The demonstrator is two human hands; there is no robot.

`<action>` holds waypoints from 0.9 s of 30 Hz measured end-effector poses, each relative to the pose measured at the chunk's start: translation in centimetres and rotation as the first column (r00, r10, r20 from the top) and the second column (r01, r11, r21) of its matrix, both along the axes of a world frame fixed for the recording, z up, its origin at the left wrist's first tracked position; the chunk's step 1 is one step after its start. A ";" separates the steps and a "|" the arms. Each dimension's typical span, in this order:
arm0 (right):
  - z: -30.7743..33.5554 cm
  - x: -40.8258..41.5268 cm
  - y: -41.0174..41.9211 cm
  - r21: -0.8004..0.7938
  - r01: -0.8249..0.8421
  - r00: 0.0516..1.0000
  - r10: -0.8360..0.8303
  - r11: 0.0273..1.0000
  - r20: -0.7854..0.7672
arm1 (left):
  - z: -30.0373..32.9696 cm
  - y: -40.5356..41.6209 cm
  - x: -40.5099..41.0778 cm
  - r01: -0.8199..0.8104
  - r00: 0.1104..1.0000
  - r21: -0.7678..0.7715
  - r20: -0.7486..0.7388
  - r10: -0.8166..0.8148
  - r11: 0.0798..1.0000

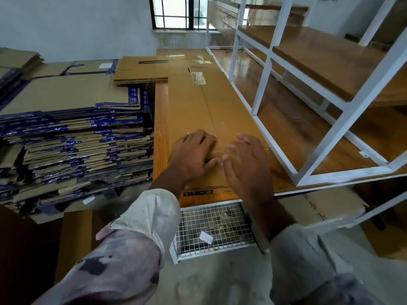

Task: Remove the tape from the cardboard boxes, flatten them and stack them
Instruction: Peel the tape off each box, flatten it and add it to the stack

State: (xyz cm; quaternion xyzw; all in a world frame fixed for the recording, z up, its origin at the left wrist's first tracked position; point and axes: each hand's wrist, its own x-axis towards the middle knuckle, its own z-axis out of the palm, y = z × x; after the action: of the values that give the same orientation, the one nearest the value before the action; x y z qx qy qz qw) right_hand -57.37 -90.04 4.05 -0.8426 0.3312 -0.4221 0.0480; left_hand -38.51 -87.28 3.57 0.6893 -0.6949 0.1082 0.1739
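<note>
Grey walls and a barred window (pixel 179 13) close the far end of a storeroom with a concrete floor. Down the middle runs a wooden desk (pixel 160 119), and along it lies a long flattened cardboard box (pixel 204 111), its near end reaching the desk's near edge. Patches of clear tape (pixel 197 77) shine on the far part of that box, and another flattened box (pixel 143 70) lies across the far left of it.

At the near end, both hands rest on the cardboard just beside each other. The left hand (pixel 193 154) lies palm down with its fingers slightly bent against the surface. The right hand (pixel 246 159) is blurred; its fingers look spread and loose, gripping nothing that can be made out. Pale stained sleeves (pixel 141 227) cover both forearms.

To the left stands a tall stack of flattened boxes (pixel 72 137) edged with blue printed tape. To the right, a white metal shelf frame (pixel 308 119) holds wooden boards. Below the desk's near edge sits a white wire basket (pixel 187 234) with scraps of clear tape and a white label inside.
</note>
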 end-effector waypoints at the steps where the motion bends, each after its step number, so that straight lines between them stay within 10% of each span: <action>1: -0.2 0.4 -2.0 0.052 0.033 0.998 -0.030 0.998 -0.060 | 0.0 0.1 -0.1 0.003 1.000 0.000 0.023 -0.003 1.000; 5: -2.0 0.3 -7.3 0.172 0.135 0.920 -0.060 0.976 -0.386 | -0.1 0.1 -0.3 -0.003 0.978 0.058 0.209 -0.009 0.998; 11: -2.2 -0.4 -6.7 0.209 0.164 0.892 -0.054 0.964 -0.449 | 0.2 0.4 0.3 0.030 0.969 0.221 0.235 -0.083 0.975; 19: 1.1 -0.2 -6.4 0.302 0.143 0.886 0.014 0.942 -0.463 | 3.1 -0.3 2.1 0.192 0.967 0.386 -0.233 -0.106 0.903; 27: 5.6 0.7 -13.3 0.519 0.148 0.933 0.055 0.842 -0.356 | 7.0 -3.3 4.8 0.036 0.704 0.247 -0.693 0.151 0.968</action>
State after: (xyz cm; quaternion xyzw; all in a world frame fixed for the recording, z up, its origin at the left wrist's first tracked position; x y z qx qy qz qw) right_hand -56.63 -103.37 9.61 -0.8488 0.4599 -0.1535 0.2106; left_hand -33.74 -90.58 10.55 0.7153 -0.5607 -0.2443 0.3379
